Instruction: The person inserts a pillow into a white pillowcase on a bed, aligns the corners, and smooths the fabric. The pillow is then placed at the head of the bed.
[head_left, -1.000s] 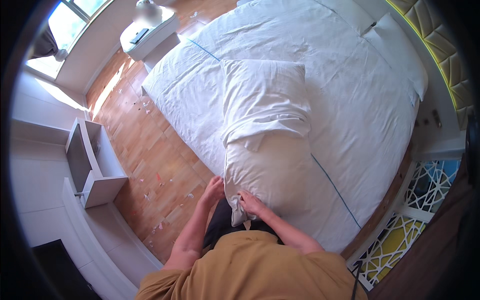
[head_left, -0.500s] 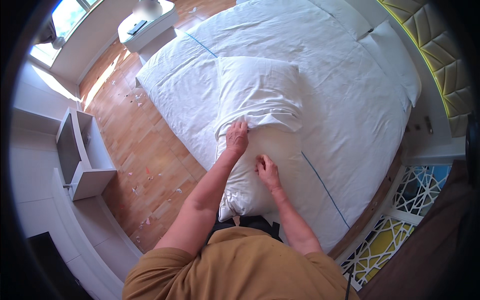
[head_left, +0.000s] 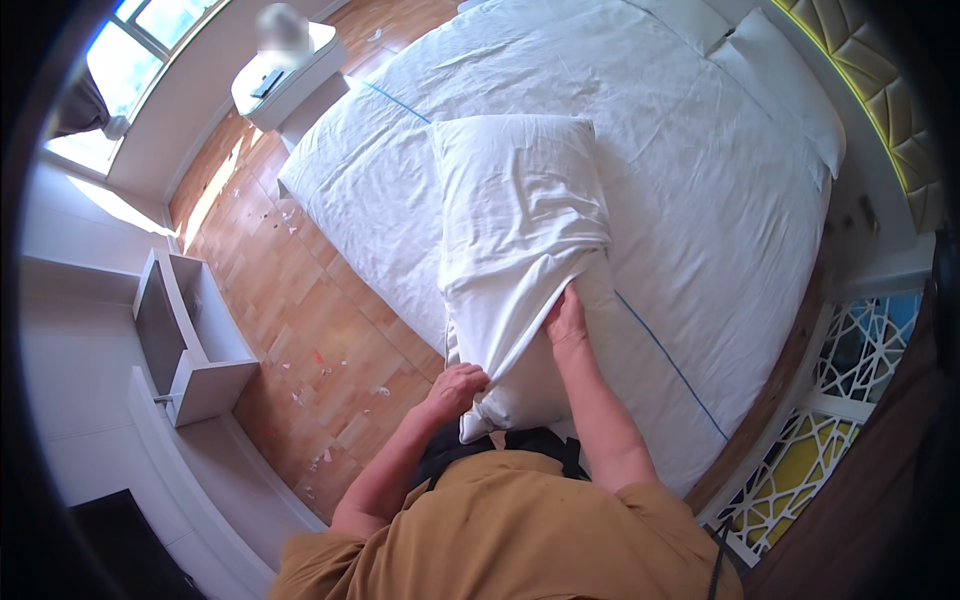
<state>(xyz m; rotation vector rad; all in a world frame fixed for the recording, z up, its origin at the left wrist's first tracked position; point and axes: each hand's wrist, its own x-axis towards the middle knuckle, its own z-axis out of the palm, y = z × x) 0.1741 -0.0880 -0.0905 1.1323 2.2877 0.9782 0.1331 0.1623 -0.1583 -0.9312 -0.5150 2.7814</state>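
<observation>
A white pillow (head_left: 535, 388) lies lengthwise in front of me on the bed, its near end close to my waist. The white pillowcase (head_left: 520, 185) covers the far part, and its open edge slants across the pillow. My left hand (head_left: 458, 392) is closed on that edge at the near left, pulling the cloth taut toward me. At the right side of the opening, my right hand (head_left: 568, 320) grips the edge, its fingers partly hidden by the cloth. The pillow's near right part shows bare between my hands.
The large bed (head_left: 700, 270) has a white sheet with a blue line. More white pillows (head_left: 775, 85) rest by the padded headboard (head_left: 885, 100). A white side table (head_left: 300, 75) stands far left. Small scraps litter the wooden floor (head_left: 290, 310); an open-fronted cabinet (head_left: 210, 365) stands left.
My left hand has drawn the pillowcase edge toward me over the pillow's left side. My right hand has moved up and right from the bare pillow to the case's opening.
</observation>
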